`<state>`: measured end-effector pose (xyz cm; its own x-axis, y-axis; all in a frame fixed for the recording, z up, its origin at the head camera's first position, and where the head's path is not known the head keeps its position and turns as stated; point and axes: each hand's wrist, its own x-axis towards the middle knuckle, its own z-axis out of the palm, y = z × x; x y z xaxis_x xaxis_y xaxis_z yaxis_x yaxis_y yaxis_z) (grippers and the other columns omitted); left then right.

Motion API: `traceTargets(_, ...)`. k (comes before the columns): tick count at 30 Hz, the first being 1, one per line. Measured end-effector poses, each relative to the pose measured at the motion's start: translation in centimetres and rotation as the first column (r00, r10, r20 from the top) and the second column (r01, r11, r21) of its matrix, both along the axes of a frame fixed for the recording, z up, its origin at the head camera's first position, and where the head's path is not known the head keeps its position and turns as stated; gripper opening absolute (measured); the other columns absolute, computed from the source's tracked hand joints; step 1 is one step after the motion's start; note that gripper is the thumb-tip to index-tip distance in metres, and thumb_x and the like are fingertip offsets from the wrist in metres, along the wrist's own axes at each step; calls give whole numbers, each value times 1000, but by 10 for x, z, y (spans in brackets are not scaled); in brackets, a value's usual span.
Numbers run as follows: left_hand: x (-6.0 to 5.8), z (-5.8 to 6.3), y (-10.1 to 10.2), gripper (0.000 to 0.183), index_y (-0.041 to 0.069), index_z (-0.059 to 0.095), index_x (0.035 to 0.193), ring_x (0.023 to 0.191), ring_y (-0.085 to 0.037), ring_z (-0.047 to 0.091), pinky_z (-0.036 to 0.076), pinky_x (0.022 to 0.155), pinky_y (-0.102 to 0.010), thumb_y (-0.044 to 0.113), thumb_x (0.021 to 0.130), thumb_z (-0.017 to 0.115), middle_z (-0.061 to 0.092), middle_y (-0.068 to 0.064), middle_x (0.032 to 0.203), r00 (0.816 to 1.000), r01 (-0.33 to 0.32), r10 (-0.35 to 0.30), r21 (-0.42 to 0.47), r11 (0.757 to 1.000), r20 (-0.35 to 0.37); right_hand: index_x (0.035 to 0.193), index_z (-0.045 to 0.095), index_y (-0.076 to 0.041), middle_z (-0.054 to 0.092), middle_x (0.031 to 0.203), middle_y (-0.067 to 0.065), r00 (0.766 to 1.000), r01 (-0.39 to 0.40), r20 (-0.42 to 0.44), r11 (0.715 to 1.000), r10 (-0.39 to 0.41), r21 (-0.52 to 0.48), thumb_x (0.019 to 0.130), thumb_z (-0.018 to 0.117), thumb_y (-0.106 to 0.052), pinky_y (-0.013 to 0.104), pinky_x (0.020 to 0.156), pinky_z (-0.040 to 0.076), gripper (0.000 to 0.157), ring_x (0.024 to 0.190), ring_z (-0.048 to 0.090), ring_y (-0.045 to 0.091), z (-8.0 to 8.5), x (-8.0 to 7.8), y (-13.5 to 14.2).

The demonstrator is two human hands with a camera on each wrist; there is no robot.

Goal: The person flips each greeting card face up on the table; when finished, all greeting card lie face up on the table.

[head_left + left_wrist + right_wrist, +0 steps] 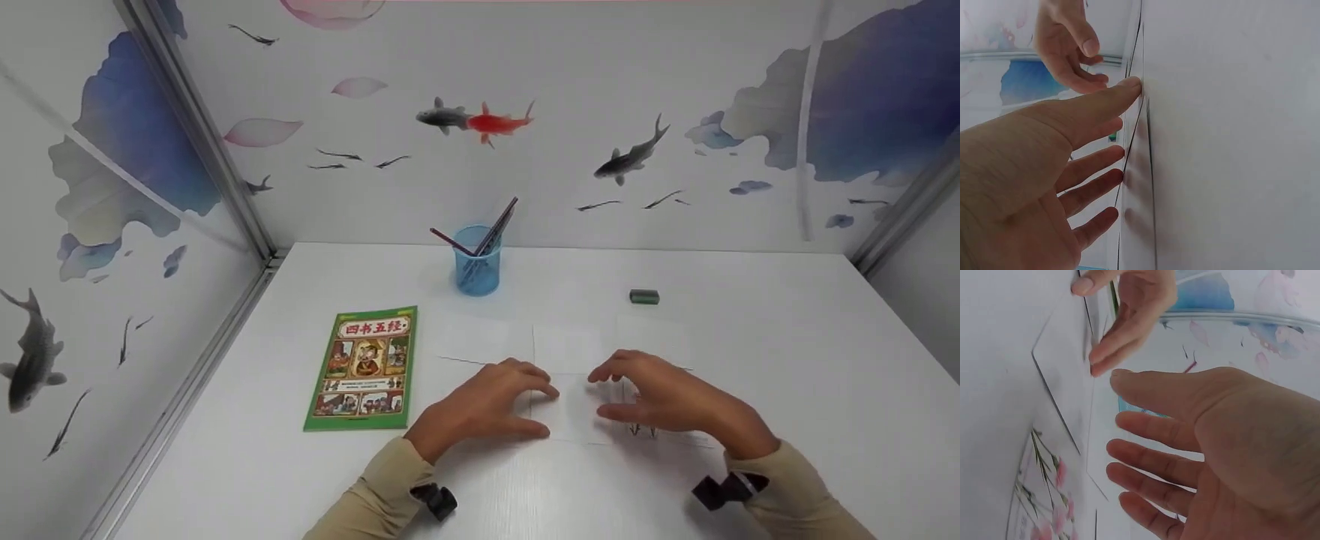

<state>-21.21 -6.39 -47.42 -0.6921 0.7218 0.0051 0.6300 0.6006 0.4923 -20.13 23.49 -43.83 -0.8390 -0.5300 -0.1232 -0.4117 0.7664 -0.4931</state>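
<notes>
Thin white cards or sheets lie side by side on the white table, their edges faint; a middle one (574,412) lies between the hands. My left hand (491,401) is over the cards on the left, its thumb and fingers spread and slightly bent. In the left wrist view its thumb and fingertips are at the sheet edges; contact is hard to tell. Opposite, my right hand (667,394) hovers with loosely bent fingers and holds nothing. Partly beneath it, a card printed with pink flowers (1058,472) shows in the right wrist view.
A green-bordered book (367,367) lies left of the cards. Behind them stands a blue cup (478,277) with several pencils (496,225). A small dark green block (644,297) lies at the back right. Printed wall panels enclose the table.
</notes>
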Motion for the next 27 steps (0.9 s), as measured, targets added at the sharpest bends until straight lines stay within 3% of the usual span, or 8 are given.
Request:
traceTargets(4,0,-3,-1,51,25,72,141,154,-23,49,42,127,-47,45,96,83,56,-2,163,999,-42,42,-9,999,19,133,74,-14,67,136,6,1000,-15,-27,999,16,52,91,88,-41,53,104,57,52,120,63,26,-13,0,-17)
traceTargets(9,0,-3,0,51,24,70,143,157,-24,45,40,129,-48,45,98,81,52,-2,167,997,-60,61,-11,998,50,136,71,-15,63,141,7,999,5,-44,999,-3,43,84,93,-47,58,112,53,65,131,60,30,-20,1,-17)
traceTargets(15,1,-1,2,51,25,69,145,155,-21,48,40,129,-47,43,98,81,57,1,163,997,-63,63,-13,998,46,140,67,-16,62,132,5,998,25,-53,999,-23,38,76,98,-50,55,104,51,79,122,57,27,-20,0,-11)
traceTargets(20,3,3,4,51,25,70,144,148,-18,52,43,126,-44,35,97,84,63,5,152,997,-42,40,24,999,64,140,66,-18,60,122,3,999,34,-38,999,-32,41,72,99,-53,47,95,46,83,114,52,23,-21,-1,-11)
traceTargets(27,7,8,8,49,23,71,142,141,-18,54,47,122,-40,31,96,85,66,4,147,1000,1,-1,26,1000,-4,133,64,-11,56,124,4,999,25,-46,999,-24,22,72,100,-50,49,100,48,81,118,51,23,-20,0,-12)
